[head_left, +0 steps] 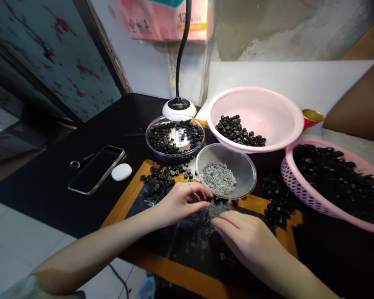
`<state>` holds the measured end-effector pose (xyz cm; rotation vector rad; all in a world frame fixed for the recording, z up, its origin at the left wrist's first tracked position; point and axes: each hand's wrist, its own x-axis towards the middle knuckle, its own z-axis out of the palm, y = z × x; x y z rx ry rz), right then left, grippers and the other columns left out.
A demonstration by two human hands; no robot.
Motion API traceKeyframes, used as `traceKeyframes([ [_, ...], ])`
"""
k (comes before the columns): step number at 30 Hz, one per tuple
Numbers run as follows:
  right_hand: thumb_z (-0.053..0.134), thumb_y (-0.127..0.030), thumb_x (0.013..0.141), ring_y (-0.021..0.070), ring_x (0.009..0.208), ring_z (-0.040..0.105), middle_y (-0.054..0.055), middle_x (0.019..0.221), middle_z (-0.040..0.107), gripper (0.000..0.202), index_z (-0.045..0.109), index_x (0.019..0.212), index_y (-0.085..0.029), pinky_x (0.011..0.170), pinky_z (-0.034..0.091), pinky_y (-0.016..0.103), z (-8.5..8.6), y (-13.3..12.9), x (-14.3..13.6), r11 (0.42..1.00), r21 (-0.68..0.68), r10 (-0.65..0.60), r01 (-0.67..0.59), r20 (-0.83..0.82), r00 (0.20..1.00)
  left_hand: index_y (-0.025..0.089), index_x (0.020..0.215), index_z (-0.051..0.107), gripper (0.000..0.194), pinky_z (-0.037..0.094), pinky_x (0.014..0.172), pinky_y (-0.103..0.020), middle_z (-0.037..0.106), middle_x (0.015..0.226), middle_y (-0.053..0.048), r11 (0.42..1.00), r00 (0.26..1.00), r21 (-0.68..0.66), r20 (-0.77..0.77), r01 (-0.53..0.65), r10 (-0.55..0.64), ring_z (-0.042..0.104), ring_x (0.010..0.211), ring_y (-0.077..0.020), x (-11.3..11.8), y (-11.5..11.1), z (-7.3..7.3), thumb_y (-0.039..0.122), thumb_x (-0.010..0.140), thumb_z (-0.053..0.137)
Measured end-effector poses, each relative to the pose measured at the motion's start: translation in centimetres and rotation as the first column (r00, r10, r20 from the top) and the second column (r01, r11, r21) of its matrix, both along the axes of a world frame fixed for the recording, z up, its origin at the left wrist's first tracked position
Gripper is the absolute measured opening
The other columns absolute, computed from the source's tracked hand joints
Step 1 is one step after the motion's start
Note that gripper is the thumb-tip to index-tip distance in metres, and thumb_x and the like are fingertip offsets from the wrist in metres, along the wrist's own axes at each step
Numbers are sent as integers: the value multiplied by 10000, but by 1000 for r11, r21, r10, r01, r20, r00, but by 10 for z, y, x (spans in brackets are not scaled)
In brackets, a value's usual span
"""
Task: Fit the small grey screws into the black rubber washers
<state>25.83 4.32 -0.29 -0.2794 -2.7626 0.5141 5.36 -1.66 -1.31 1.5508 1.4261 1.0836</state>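
Note:
My left hand [187, 201], a ring on one finger, curves over the work mat just before a clear plastic bowl [247, 182] of small grey metal screws or pins [220, 177]. A narrow gap shows between its thumb and fingers, with nothing visible in it. My right hand [246, 230] is lower and to the right, fingers pressed together and bent down; whatever they hold is hidden. Between the hands, loose metal pins [209, 222] lie on the dark mat [187, 253], partly blurred. Small black ring-shaped parts [158, 182] are heaped beyond my left wrist.
Behind stand a clear round dish [148, 139] of black parts and a lamp base [179, 110]. Pink baskets [277, 120] with black pieces [333, 178] are at right, a loose black pile [279, 207] beside them. A phone [96, 170] and a white oval object [121, 171] lie left.

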Motion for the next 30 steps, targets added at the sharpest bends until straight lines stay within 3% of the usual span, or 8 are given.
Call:
traceKeyframes([
  [5, 439, -109, 908, 191, 743, 616, 101, 875, 668, 234, 647, 1010, -146, 646, 508, 300, -32, 0, -1, 999, 22, -34, 33, 45, 998, 123, 953, 660, 182, 522, 671, -231, 685, 889, -54, 1000, 1000, -4, -4, 15, -15, 629, 716, -119, 1, 0, -1, 192, 785, 664],
  [10, 415, -93, 907, 185, 712, 606, 86, 807, 662, 252, 660, 908, -152, 617, 492, 295, -41, -2, -8, 998, 17, -61, 61, -2, 998, 118, 950, 660, 177, 526, 688, -237, 689, 900, -62, 999, 999, 5, 1, 36, -36, 635, 724, -123, 1, 0, -3, 179, 785, 663],
  [14, 416, -100, 910, 187, 702, 605, 90, 791, 658, 225, 639, 897, -131, 618, 489, 305, -37, -2, -6, 996, -40, -76, 75, -33, 997, 110, 946, 661, 174, 529, 694, -238, 689, 903, -71, 998, 999, 24, -1, 53, -53, 638, 731, -125, 1, 0, -3, 183, 788, 660],
  [17, 483, -126, 897, 163, 699, 610, 69, 806, 662, 138, 613, 939, -139, 649, 489, 287, -29, 0, -1, 973, -206, -133, 107, -117, 984, 104, 938, 662, 172, 532, 706, -241, 693, 888, -71, 997, 998, 33, -12, 68, -68, 646, 742, -131, 0, -1, -3, 189, 788, 663],
  [21, 559, -141, 863, 114, 579, 563, 5, 705, 626, 66, 605, 896, -176, 572, 456, 237, -17, 3, 5, 915, -360, -256, 182, -170, 952, 103, 930, 665, 193, 535, 744, -254, 703, 894, -76, 993, 994, 28, -11, 113, -113, 660, 795, -150, 0, -2, -2, 219, 777, 681],
  [30, 561, -141, 852, 114, 546, 550, -6, 664, 620, 72, 612, 865, -190, 527, 443, 231, -17, 0, 5, 900, -406, -259, 160, -204, 944, 112, 894, 683, 195, 523, 744, -243, 720, 859, -65, 982, 983, 64, -28, 180, -179, 666, 796, -150, 2, -3, 0, 244, 753, 709],
])
